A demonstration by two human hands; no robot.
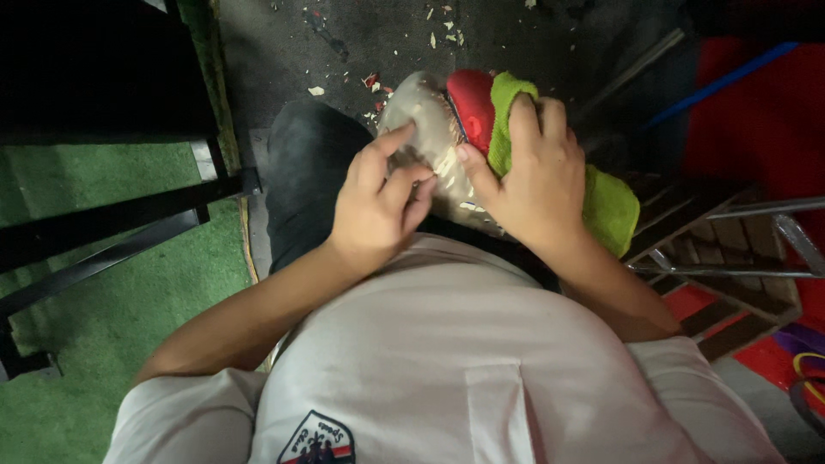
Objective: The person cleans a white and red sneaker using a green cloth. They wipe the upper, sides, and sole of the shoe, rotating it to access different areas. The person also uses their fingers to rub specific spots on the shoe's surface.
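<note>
Left hand (378, 202) picks at grey sole (421, 129); right hand (524, 176) grips shoe (473, 107) with green cloth (610, 206). Risk: shoe slips off knee, fingernail scraped.

Lighting uneven and fairly dim. Brightest zone lies on the white shirt (447, 344) below the hands and on both forearms, suggesting a source overhead. Upper left of the left hand (378, 202), the frame falls to near black; detail lost there. Dark trousers (305, 185) beside that hand show little texture. Colours oversaturated right of the right hand (528, 176). Slight softness throughout; edges bow outward.
</note>
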